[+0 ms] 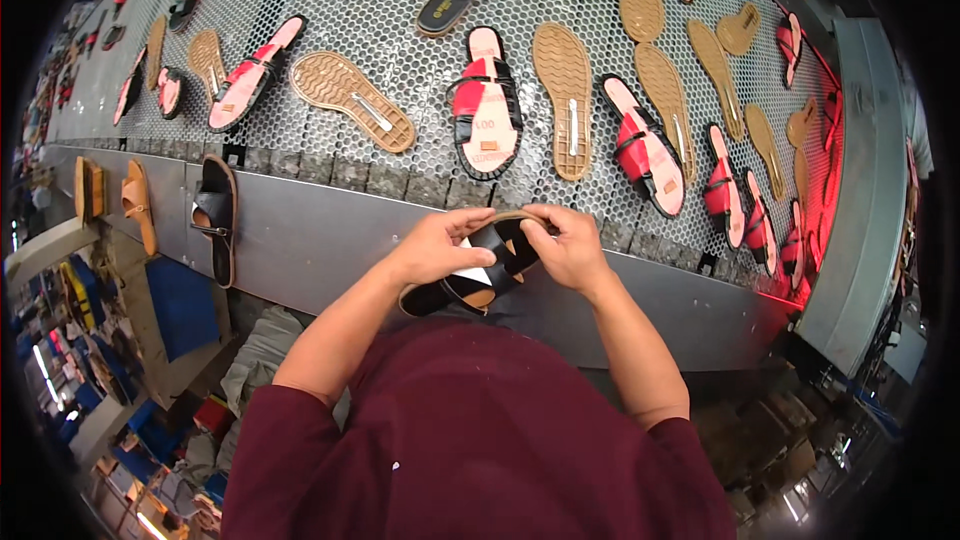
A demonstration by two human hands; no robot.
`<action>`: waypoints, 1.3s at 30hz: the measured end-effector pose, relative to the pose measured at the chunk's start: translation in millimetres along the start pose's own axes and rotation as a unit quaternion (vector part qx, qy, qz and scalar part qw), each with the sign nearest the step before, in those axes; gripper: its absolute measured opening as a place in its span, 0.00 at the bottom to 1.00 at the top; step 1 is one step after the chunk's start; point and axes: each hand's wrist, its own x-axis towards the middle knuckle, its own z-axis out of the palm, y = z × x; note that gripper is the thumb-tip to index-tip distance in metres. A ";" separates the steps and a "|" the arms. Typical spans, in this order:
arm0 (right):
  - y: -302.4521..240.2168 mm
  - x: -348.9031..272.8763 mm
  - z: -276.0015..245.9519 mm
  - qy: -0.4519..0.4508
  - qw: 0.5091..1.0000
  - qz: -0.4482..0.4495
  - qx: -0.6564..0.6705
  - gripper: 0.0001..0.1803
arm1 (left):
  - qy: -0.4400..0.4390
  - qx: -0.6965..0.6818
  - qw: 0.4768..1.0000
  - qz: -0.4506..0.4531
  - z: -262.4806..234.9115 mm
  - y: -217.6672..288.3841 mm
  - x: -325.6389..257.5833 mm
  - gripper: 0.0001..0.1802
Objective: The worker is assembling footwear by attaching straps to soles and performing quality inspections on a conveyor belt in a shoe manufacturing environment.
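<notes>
Close in front of my body I hold a black slide sandal (427, 299) with crossing straps and a brown sole edge. My left hand (440, 246) grips its left side, the thumb lying over the straps. At the sandal's far end my right hand (572, 248) pinches the edge, with the thumb on top. A white piece (476, 262) shows between the straps; I cannot tell what it is. Beyond my hands, on the perforated metal conveyor (400, 60), lie a pink sole with red-and-black straps (489, 115) and a tan outsole (563, 100).
Several more pink soles with straps and tan outsoles are spread over the conveyor. Its metal side rail (300, 225) runs before me, with a black sandal (217, 220) and a tan sandal (139, 205) on it. Red light glows by the metal housing (862, 140) at right.
</notes>
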 end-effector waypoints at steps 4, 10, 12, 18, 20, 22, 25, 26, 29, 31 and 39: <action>4.6 -4.0 -8.0 -0.013 0.998 0.044 0.041 0.14 | -0.036 0.018 0.999 -0.029 6.8 16.8 1.1 0.39; -8.0 4.0 -17.2 -0.084 0.995 0.014 -0.045 0.22 | 0.004 0.111 0.994 0.000 22.9 21.2 -1.0 0.37; -1.0 4.2 -16.2 -0.103 0.993 0.009 -0.052 0.19 | 0.002 0.129 0.992 0.013 27.3 22.3 0.2 0.36; -13.1 7.1 -23.4 -0.109 0.994 0.000 -0.005 0.13 | 0.031 0.239 0.969 0.056 36.7 29.0 -0.4 0.34; -15.2 5.4 -25.8 -0.103 0.995 0.012 -0.010 0.13 | 0.037 0.265 0.961 0.067 41.1 31.9 -0.2 0.34; -20.2 4.7 -30.2 -0.114 0.993 0.039 -0.005 0.13 | 0.041 0.296 0.951 0.084 45.9 34.5 -0.9 0.33; -26.1 3.7 -36.8 -0.133 0.988 0.073 0.028 0.15 | 0.018 0.162 0.986 0.028 51.5 45.3 -3.0 0.29; -23.1 1.5 -36.6 -0.125 0.989 0.062 0.047 0.16 | 0.022 0.098 0.995 0.020 51.3 40.1 -0.1 0.24; -26.8 -5.9 -42.1 -0.078 0.984 0.069 0.145 0.23 | 0.041 0.071 0.997 0.000 49.7 46.6 -1.0 0.21; -28.0 -5.9 -47.3 -0.058 0.978 0.070 0.187 0.27 | 0.073 0.018 0.996 0.052 49.3 43.6 1.1 0.18; -65.0 11.6 -46.3 -0.048 0.983 0.004 0.176 0.16 | 0.117 -0.099 0.985 0.076 61.4 70.4 -15.4 0.16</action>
